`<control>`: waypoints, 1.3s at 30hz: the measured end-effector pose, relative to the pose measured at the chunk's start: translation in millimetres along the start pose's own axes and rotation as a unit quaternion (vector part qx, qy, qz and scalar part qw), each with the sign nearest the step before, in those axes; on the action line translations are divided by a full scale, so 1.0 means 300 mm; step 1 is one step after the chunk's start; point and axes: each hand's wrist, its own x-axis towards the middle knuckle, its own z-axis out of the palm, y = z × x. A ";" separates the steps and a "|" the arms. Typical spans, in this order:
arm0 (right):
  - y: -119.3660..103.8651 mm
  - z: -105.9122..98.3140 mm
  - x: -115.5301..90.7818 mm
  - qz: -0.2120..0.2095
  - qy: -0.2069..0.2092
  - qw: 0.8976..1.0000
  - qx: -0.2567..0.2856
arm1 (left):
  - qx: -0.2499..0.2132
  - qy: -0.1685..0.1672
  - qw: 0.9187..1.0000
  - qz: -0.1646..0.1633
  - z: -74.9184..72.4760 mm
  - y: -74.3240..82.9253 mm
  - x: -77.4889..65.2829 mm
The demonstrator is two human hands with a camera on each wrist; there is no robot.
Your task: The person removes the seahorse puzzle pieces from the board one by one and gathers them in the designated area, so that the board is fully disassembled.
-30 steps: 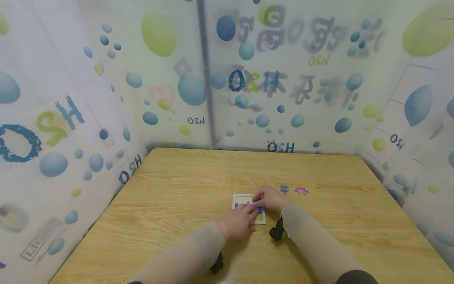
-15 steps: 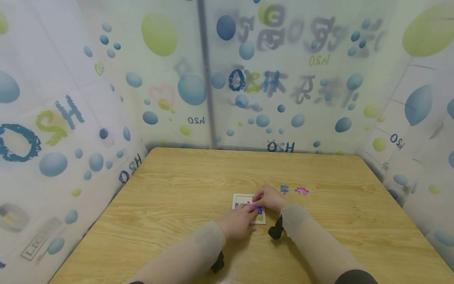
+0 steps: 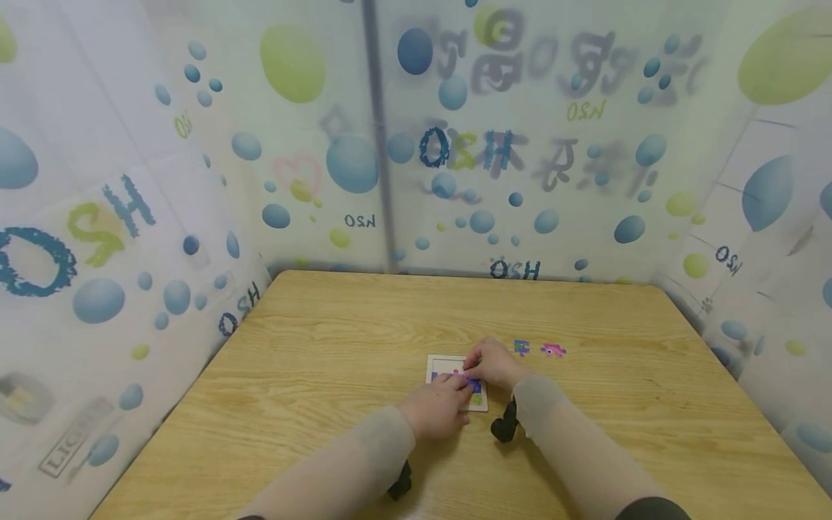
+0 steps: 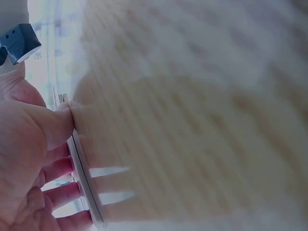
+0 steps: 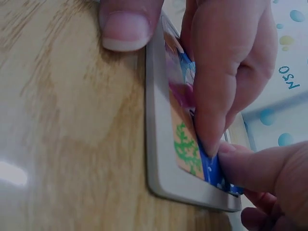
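A small jigsaw puzzle with a pale frame (image 3: 482,406) lies flat on the table, partly covered by both hands. My left hand (image 3: 434,406) rests on its lower part; in the right wrist view a fingertip presses the blue picture area, and in the left wrist view the thumb (image 4: 60,126) touches the frame's near edge. At the right side, my right hand (image 3: 497,363) pinches a puzzle piece between thumb and finger, mostly hidden behind the fingers. Blue, orange and green picture parts (image 5: 187,149) show inside the frame. Its upper left area looks pale, with a pink knob below.
Two loose jigsaw pieces lie beyond my right hand: a blue-green one (image 3: 522,348) and a pink one with an eye (image 3: 553,350). The wooden table (image 3: 312,347) meets patterned curtains at its back and sides. Black camera mounts (image 3: 505,425) hang under both wrists.
Almost nothing differs. The right wrist's black mount has shifted slightly left, while both hands stay at the puzzle.
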 end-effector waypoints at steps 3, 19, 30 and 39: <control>-0.004 -0.002 -0.004 0.000 -0.002 1.000 0.000 | 0.001 0.002 1.000 0.001 0.000 0.000 -0.001; 0.008 0.003 -0.007 -0.002 -0.002 1.000 0.025 | -0.015 -0.005 1.000 -0.005 0.009 0.000 0.008; 0.002 0.008 -0.011 0.025 0.013 0.997 0.073 | -0.013 -0.006 1.000 -0.008 0.006 0.002 0.004; 0.003 0.002 -0.013 0.030 0.008 0.996 0.080 | -0.024 -0.011 1.000 -0.009 0.004 0.001 0.004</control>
